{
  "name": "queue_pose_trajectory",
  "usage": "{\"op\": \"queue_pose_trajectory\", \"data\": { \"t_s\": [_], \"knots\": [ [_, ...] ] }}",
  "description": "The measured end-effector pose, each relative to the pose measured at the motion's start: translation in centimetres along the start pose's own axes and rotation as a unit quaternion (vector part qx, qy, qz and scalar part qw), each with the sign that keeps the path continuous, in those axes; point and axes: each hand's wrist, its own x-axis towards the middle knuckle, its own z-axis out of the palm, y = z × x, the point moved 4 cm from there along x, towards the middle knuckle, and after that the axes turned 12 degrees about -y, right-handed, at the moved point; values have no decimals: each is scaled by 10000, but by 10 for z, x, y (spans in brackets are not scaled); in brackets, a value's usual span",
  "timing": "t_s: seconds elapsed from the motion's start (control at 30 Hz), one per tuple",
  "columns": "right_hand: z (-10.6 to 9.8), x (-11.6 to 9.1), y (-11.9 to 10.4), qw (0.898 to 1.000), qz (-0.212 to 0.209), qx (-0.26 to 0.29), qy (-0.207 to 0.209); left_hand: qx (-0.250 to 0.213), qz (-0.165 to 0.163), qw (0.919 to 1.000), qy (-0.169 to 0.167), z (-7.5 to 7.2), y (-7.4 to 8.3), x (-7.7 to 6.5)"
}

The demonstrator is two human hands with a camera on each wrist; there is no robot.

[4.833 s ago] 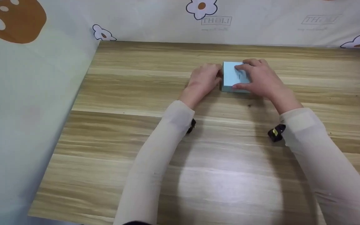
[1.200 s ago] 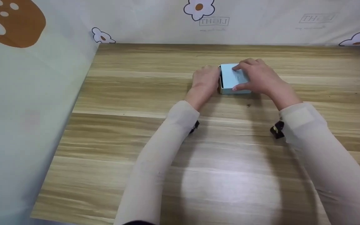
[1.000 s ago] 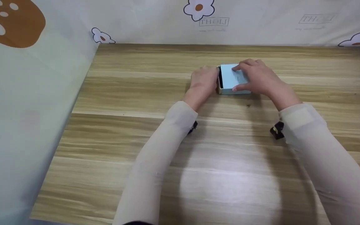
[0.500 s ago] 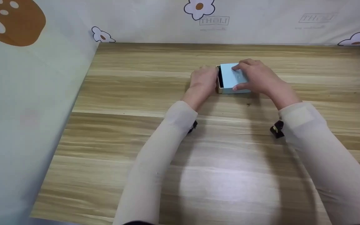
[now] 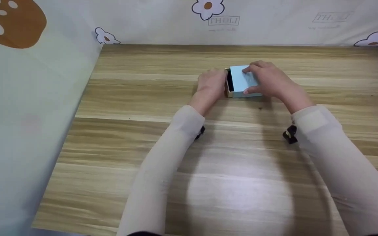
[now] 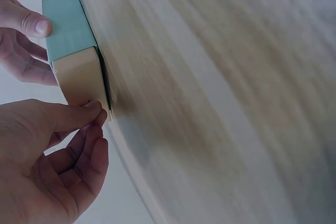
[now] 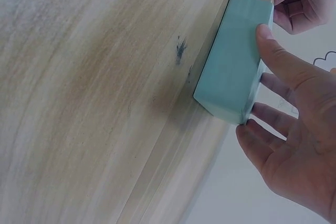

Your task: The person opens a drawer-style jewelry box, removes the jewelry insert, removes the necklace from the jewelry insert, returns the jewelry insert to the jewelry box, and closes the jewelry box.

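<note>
A small light blue sliding box lies on the wooden table (image 5: pixel 116 141). Its blue sleeve (image 5: pixel 239 80) is held by my right hand (image 5: pixel 272 80), thumb on the near side and fingers over the top and far end. From the sleeve's left end sticks out a tan inner drawer (image 6: pixel 81 77), and a narrow strip of its black inside shows in the head view. My left hand (image 5: pixel 211 82) pinches the outer end of that drawer between thumb and fingers, at its lower edge in the left wrist view. The rest of the drawer is hidden inside the sleeve.
A pale cloth with printed flowers (image 5: pixel 208 6) stands behind the table, and another covers the left side with a brown spotted shape (image 5: pixel 15 23). A dark mark (image 7: pixel 181 50) is on the tabletop near the box. Black wrist cameras (image 5: pixel 290 134) sit under the sleeves.
Formerly closed, the box has come partly open: my left hand has drawn the inner drawer a little to the left. My right hand has stayed on the sleeve.
</note>
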Motion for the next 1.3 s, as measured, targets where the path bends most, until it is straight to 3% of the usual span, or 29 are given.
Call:
{"op": "queue_pose_trajectory", "data": {
  "t_s": [0.7,1.3],
  "knots": [
    [0,-1,2,10000,-73,15,50,80,-156,9996,242,0,-11,-5],
    [1,1,-1,10000,-27,18,-20,-158,-154,9992,344,-1,-18,-9]
  ]
}}
